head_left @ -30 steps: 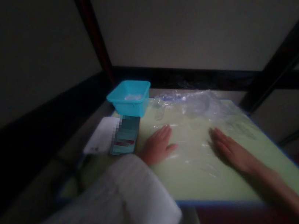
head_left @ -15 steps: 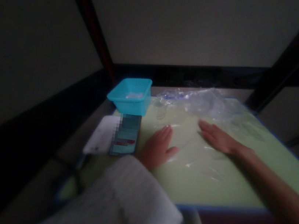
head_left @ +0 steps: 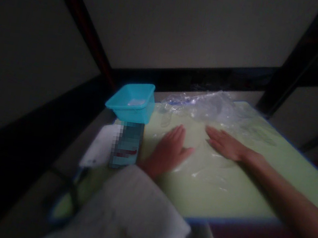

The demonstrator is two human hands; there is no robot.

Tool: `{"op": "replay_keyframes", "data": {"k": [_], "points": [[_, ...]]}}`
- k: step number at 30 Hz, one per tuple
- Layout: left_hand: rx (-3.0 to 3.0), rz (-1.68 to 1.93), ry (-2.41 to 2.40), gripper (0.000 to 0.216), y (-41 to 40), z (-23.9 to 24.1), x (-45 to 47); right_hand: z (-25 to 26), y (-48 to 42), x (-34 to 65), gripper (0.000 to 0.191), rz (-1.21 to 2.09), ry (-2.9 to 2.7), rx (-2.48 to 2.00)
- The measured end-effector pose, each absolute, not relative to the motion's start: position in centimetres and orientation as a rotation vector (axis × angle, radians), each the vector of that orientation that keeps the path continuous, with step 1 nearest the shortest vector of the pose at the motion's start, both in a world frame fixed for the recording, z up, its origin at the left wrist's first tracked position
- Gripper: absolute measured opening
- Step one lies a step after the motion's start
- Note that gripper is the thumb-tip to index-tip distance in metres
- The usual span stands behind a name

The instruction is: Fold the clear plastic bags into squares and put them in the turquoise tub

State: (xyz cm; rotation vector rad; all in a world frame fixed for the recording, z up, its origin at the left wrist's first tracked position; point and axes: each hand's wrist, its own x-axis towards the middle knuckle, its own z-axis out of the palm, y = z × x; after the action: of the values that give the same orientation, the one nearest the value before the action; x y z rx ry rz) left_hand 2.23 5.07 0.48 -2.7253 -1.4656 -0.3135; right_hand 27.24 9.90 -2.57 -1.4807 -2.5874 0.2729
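A thin clear plastic sheet (head_left: 216,109) lies over the table, flat and shiny near me and crumpled along the far edge. My left hand (head_left: 169,150) rests palm down on its left part, fingers stretched forward and thumb out to the right. To the right, my right hand (head_left: 225,143) lies flat on the sheet too, its fingers pointing left. Neither hand grips anything. Whether the sheet is one layer or a bag, I cannot tell.
A turquoise plastic basket (head_left: 131,113) with something pale inside stands at the table's far left. Before it lie a pixelated box-like item (head_left: 127,152) and a white sheet or pouch (head_left: 100,144). The yellow-green table (head_left: 209,205) has a blue edge. Pale cloth (head_left: 140,211) covers the near left.
My left hand has slid slightly forward over the plastic. The right hand keeps nearly the same place on it. The whole view has shifted a little, so things appear further left.
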Motion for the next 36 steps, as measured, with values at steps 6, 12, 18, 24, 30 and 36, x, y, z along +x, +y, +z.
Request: {"op": "replay_keyframes", "data": {"k": [6,12,18,24,30,36], "points": [[-2.839,-0.283,-1.356,0.067,7.2,0.3,9.5,-2.9,10.0,27.3,0.060,0.231,-2.625,-1.425],[-2.787,-0.296,-1.376,0.070,7.9,-2.4,8.6,-3.6,10.1,27.5,0.059,0.155,-2.574,-1.442],[-2.700,-0.337,-1.394,0.060,7.2,-2.8,4.0,-3.6,10.1,27.4,0.061,0.202,-2.549,-1.443],[-2.673,-0.365,-1.466,0.056,6.8,-2.6,1.3,-2.0,10.0,28.0,0.065,0.432,-2.460,-1.424],[-2.694,-0.354,-1.466,0.059,6.8,-2.6,1.4,0.9,11.0,23.9,0.066,0.463,-2.531,-1.297],[-2.693,-0.352,-1.493,0.060,6.5,-2.5,1.6,-0.8,14.6,19.2,0.062,0.381,-2.639,-1.255]]}}
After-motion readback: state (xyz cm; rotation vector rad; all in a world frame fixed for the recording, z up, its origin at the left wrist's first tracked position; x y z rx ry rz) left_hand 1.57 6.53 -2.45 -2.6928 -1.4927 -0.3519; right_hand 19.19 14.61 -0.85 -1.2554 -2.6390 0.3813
